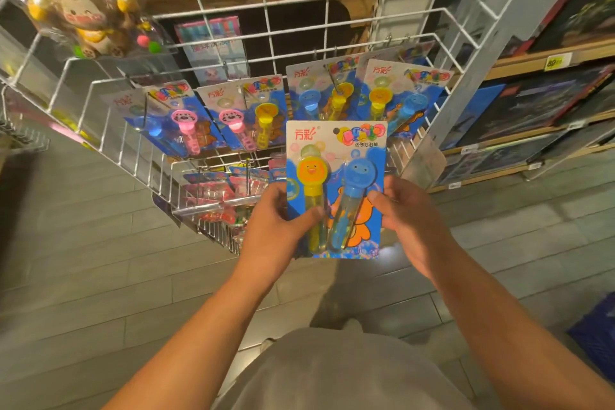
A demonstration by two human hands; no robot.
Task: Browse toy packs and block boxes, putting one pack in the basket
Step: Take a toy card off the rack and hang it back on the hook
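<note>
In front of the wire rack (199, 53), the bubble-wand pack (336, 156) was held upright, long axis vertical, its lower edges pinched by left grip (283, 220) and right grip (404, 220) alike.

Open floor (100, 260) lies below and left of the hands; ahead, a white wire rack (233, 53) hung with toy packs (253, 110) blocks the way, shelves (532, 130) crowding the right.

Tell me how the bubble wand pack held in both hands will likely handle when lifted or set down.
The bubble wand pack looks like a flat card, so it probably flexes somewhat. The two liquid-filled tubes likely weight its lower half. Its glossy front may be slippery, which may be why the left hand and right hand pinch opposite edges.
</note>
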